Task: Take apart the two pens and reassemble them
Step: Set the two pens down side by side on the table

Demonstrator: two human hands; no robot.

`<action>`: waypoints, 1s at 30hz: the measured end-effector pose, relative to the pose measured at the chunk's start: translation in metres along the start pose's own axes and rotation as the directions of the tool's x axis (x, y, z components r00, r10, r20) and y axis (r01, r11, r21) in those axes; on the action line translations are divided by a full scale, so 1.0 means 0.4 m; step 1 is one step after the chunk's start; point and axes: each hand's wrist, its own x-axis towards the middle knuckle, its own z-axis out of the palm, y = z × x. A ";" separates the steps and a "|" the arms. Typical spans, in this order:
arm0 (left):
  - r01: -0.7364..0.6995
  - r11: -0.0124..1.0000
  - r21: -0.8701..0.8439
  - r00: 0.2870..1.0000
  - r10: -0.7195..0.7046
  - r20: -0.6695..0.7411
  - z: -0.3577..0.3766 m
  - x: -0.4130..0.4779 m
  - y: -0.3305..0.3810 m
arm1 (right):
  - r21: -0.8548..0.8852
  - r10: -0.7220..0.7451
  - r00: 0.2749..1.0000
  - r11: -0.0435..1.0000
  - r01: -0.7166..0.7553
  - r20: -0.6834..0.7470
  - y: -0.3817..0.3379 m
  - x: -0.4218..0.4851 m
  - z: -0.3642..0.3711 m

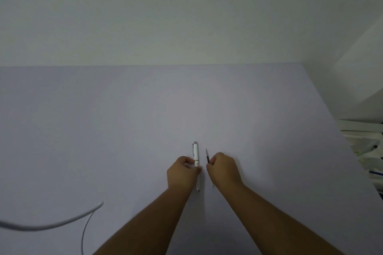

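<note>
Two pens lie mid-table: our left hand (182, 171) pinches the white pen (196, 156) at its cap joint, our right hand (222, 168) closes on a thin refill (207, 157); both seem light, stiff and slippery, so we grip near joints.

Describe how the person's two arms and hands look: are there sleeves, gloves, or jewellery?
Both forearms are bare up to the bottom edge of the picture; no sleeves are visible. The left hand and the right hand wear no gloves. No watch, bracelet or ring is visible on the parts shown.
</note>
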 end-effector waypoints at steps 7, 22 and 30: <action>-0.010 1.000 0.024 1.000 0.010 0.003 -0.008 -0.001 0.000 | 0.031 -0.005 1.000 1.000 0.005 -0.004 0.003 -0.003 0.002; -0.018 0.998 0.067 1.000 0.018 0.000 -0.003 0.000 0.000 | 0.069 -0.001 1.000 0.998 0.002 -0.023 0.007 -0.004 0.006; -0.036 0.996 0.086 0.999 0.037 -0.006 -0.003 0.004 -0.004 | 0.061 0.001 1.000 0.998 0.001 -0.025 0.006 0.000 0.007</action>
